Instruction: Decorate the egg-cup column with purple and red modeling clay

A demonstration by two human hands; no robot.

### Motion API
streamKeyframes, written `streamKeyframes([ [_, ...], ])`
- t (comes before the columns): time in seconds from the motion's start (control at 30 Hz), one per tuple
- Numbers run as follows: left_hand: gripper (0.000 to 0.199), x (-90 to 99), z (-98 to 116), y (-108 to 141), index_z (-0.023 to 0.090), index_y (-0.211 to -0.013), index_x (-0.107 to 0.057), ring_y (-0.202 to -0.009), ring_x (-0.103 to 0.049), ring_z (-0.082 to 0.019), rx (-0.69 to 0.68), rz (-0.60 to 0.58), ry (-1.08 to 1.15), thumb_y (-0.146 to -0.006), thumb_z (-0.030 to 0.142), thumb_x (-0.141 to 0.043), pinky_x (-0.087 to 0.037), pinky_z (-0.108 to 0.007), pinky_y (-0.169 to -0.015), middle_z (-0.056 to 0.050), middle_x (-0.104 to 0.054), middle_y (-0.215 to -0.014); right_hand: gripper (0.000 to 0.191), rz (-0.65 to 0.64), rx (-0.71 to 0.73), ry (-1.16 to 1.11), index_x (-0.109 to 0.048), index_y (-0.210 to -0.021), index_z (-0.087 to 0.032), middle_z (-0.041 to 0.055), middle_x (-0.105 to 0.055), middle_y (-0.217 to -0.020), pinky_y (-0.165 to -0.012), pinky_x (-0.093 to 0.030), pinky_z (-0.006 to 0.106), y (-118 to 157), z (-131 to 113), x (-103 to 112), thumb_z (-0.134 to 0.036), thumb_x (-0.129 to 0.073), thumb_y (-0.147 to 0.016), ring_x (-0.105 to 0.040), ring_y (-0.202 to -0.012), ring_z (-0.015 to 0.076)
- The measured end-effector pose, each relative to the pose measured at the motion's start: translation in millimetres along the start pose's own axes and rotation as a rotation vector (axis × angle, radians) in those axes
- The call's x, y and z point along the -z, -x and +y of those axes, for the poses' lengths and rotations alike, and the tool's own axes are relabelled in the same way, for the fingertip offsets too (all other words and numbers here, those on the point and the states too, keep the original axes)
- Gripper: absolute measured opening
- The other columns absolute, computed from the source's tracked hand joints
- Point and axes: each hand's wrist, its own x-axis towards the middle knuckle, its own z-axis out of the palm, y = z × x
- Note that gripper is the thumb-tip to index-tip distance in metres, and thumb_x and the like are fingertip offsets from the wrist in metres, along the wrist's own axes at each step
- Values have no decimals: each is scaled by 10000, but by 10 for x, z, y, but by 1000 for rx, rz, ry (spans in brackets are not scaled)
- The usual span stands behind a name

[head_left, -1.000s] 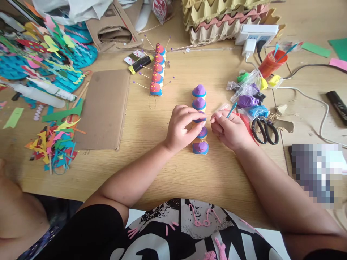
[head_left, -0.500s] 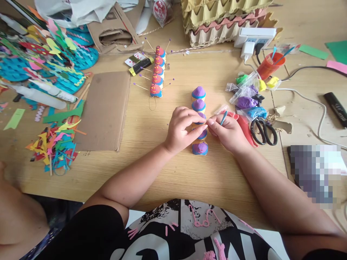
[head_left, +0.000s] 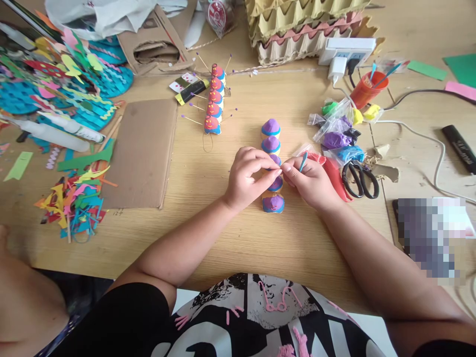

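While the purple-and-blue strip (head_left: pixel 275 184) is lying lengthwise on the table (head_left: pixel 241 243), partly hidden under both hands, it is looking light, probably soft and easily dented; best held low along its sides. Left hand (head_left: pixel 246 177) is pinching narrowly, contents unclear; right hand (head_left: pixel 313 182) is clasping a blue stick (head_left: pixel 304 161), near scissors (head_left: pixel 360 180).

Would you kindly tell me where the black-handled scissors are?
In the head view, the scissors lie on the table, to the right of the right hand, just below the bagged blue lump.
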Motion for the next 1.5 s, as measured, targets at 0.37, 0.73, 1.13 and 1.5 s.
streamKeyframes([
  [0.37,58,-21,-33,10,253,-929,-749,-933,-697,-164,-1,48,34,-984,270,-749,-560,-374,-934,4,-768,-931,424,30,-56,-163,-723,-841,-185,-44,-522,-616,-510,-248,269,-6,72,20,-583,-868,-822,-395,-550,87],
  [0.73,72,-12,-17,2,248,-1045,-742,-984,-715,-175,12,55,55,-984,214,-731,-553,-378,-966,3,-801,-1008,452,84,-35,-296,-611,-703,-200,-50,-474,-576,-517,-264,264,-2,132,30,-558,-777,-924,-344,-514,79],
  [1.13,48,-2,-33,9,251,-1041,-733,-1004,-724,-180,17,31,15,-1004,253,-704,-568,-384,-980,-17,-805,-1026,475,110,-129,-355,-688,-822,-203,-82,-464,-538,-482,-198,257,-38,75,23,-560,-967,-682,-309,-481,65],
  [1.5,82,1,-8,12,260,-1025,-730,-991,-698,-190,20,9,16,-1016,329,-686,-558,-401,-970,-21,-784,-999,495,123,-128,-270,-633,-693,-208,-72,-392,-508,-495,-203,276,-8,88,30,-642,-835,-818,-296,-477,79],
])
